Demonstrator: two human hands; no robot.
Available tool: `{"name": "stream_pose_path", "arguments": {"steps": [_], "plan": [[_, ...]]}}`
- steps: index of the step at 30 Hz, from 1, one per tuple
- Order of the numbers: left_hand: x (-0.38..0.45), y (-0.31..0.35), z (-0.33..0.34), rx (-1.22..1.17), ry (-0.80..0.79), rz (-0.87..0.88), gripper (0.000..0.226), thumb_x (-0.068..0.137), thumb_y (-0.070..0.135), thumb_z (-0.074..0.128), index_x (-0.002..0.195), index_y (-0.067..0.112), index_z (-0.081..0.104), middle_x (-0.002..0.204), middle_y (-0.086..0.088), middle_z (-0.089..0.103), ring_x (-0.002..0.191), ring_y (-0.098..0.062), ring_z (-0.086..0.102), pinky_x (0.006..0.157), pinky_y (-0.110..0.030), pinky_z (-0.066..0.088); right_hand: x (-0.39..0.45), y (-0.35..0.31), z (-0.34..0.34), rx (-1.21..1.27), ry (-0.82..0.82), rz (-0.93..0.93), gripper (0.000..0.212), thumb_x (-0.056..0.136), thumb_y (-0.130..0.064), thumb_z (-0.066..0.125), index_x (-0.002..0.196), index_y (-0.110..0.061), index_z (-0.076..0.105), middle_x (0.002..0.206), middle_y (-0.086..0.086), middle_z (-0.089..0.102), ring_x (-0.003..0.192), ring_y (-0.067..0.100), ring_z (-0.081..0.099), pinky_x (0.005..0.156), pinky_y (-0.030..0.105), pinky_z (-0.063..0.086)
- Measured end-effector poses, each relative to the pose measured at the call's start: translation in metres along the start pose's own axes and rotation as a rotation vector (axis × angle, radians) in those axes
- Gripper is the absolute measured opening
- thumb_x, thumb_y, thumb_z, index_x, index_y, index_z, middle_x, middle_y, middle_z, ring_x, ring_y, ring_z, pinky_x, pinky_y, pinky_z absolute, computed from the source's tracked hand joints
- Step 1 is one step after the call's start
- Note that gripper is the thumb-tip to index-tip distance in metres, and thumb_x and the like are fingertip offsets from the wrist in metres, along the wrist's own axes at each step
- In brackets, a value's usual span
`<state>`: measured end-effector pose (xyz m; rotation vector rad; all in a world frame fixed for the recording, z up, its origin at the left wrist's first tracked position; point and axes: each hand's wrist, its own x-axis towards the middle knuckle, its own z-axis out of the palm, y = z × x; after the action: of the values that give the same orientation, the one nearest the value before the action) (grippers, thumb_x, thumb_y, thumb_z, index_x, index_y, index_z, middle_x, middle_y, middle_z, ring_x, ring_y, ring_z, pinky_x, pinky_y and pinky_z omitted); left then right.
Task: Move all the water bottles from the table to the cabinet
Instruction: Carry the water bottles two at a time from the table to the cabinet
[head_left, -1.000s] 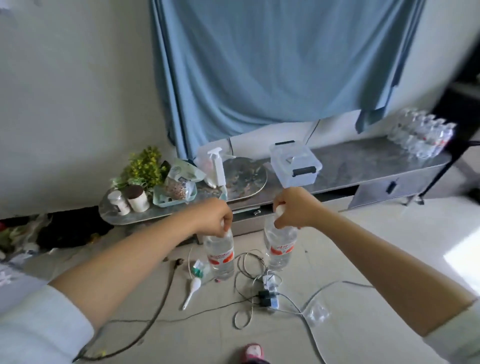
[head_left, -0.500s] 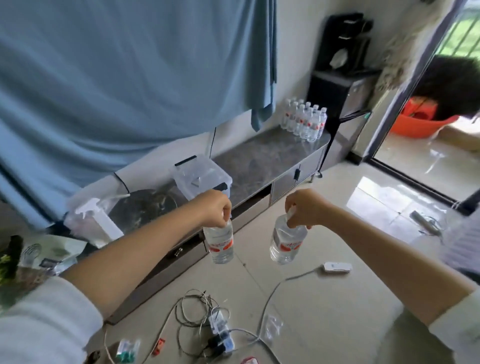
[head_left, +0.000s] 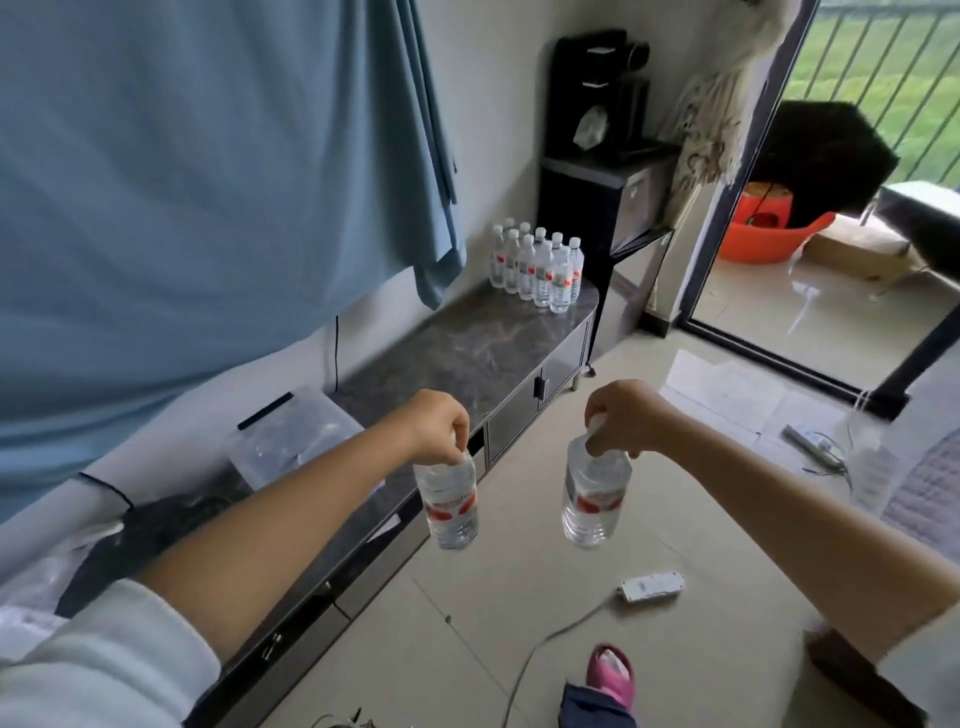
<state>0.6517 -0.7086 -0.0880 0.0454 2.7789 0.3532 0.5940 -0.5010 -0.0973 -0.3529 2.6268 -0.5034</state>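
Both hands carrying bottles by the caps.
Left hand (head_left: 436, 426) is gripping left bottle (head_left: 451, 506); right hand (head_left: 626, 418) is gripping right bottle (head_left: 592, 496), both hanging above the floor (head_left: 493, 597).

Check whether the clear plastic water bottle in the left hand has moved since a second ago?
Yes. The clear plastic water bottle gripped by the left hand has travelled rightward along the grey marble-topped cabinet, toward the cluster of bottles at its far end.

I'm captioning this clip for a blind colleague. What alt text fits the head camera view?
A person's left hand and right hand each grip a clear plastic water bottle with a red label by its top, hanging over the tiled floor. Ahead, a cluster of matching bottles stands at the far end of a long grey marble-topped cabinet.
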Motion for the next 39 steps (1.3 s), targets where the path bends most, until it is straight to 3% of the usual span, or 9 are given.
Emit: {"name": "stream_pose_path", "arguments": {"steps": [4,9,14,19,21,26,30,36,39], "plan": [[0.074,0.021,-0.021,-0.034,-0.010,-0.048,0.018,0.082,0.009,0.062,0.098,0.005,0.071,0.099,-0.007,0.065,0.083,-0.013,0.053,0.055,-0.014,0.038,0.061,0.033,-0.044,-0.079,-0.040,-0.078,0.022,0.072,-0.011,0.066,0.094,-0.008,0.067,0.078,0.005,0.056,0.045,0.010,0.046,0.030,0.009,0.035],[0.162,0.046,-0.055,-0.076,0.051,-0.113,0.015,0.080,0.009,0.065,0.093,0.007,0.072,0.083,0.004,0.056,0.083,-0.012,0.052,0.059,-0.019,0.040,0.138,0.064,-0.106,-0.161,0.008,-0.192,0.030,0.072,-0.014,0.068,0.101,-0.010,0.068,0.087,0.002,0.054,0.080,0.018,0.050,0.051,0.019,0.035],[0.228,0.064,-0.082,-0.105,0.214,-0.142,0.017,0.081,0.011,0.063,0.095,0.006,0.071,0.073,0.006,0.050,0.083,-0.014,0.049,0.057,-0.020,0.036,0.205,0.093,-0.154,-0.130,0.075,-0.200,0.028,0.070,-0.014,0.070,0.097,-0.009,0.069,0.087,0.003,0.054,0.081,0.018,0.049,0.056,0.024,0.038],[0.300,0.067,-0.108,-0.110,0.340,-0.170,0.018,0.084,0.015,0.062,0.098,0.006,0.069,0.100,-0.010,0.056,0.104,-0.025,0.056,0.074,-0.021,0.036,0.278,0.115,-0.195,-0.051,0.111,-0.186,0.025,0.069,-0.013,0.071,0.093,-0.008,0.069,0.087,0.004,0.054,0.079,0.020,0.050,0.060,0.025,0.042],[0.333,0.064,-0.122,-0.098,0.344,-0.169,0.018,0.083,0.015,0.063,0.098,0.007,0.069,0.106,-0.012,0.060,0.105,-0.025,0.056,0.075,-0.021,0.035,0.307,0.120,-0.208,-0.046,0.099,-0.183,0.025,0.070,-0.013,0.072,0.094,-0.006,0.069,0.086,0.005,0.054,0.079,0.021,0.052,0.054,0.024,0.040],[0.430,0.053,-0.161,-0.062,0.357,-0.114,0.014,0.081,0.015,0.063,0.092,0.011,0.070,0.093,-0.007,0.058,0.101,-0.025,0.059,0.081,-0.028,0.044,0.395,0.131,-0.247,-0.096,0.088,-0.161,0.030,0.071,-0.015,0.071,0.099,-0.005,0.068,0.088,0.004,0.054,0.082,0.018,0.049,0.053,0.020,0.036],[0.499,0.042,-0.198,-0.054,0.369,-0.062,0.016,0.082,0.012,0.063,0.095,0.007,0.070,0.106,-0.011,0.062,0.101,-0.026,0.057,0.079,-0.024,0.040,0.462,0.133,-0.280,-0.176,0.058,-0.165,0.030,0.072,-0.017,0.070,0.100,-0.008,0.066,0.089,0.003,0.052,0.083,0.019,0.049,0.054,0.020,0.035],[0.590,0.036,-0.248,-0.014,0.388,-0.011,0.017,0.083,0.011,0.062,0.097,0.005,0.070,0.108,-0.015,0.062,0.102,-0.028,0.058,0.079,-0.024,0.040,0.550,0.143,-0.335,-0.135,0.106,-0.139,0.015,0.071,-0.015,0.070,0.081,-0.017,0.059,0.075,0.000,0.052,0.078,0.020,0.050,0.051,0.020,0.034],[0.632,0.035,-0.263,0.008,0.378,-0.004,0.018,0.083,0.010,0.061,0.098,0.004,0.070,0.110,-0.015,0.061,0.105,-0.028,0.057,0.082,-0.024,0.040,0.592,0.147,-0.356,-0.127,0.107,-0.151,0.015,0.071,-0.014,0.069,0.079,-0.016,0.057,0.082,0.002,0.053,0.078,0.019,0.051,0.051,0.019,0.034]]}}
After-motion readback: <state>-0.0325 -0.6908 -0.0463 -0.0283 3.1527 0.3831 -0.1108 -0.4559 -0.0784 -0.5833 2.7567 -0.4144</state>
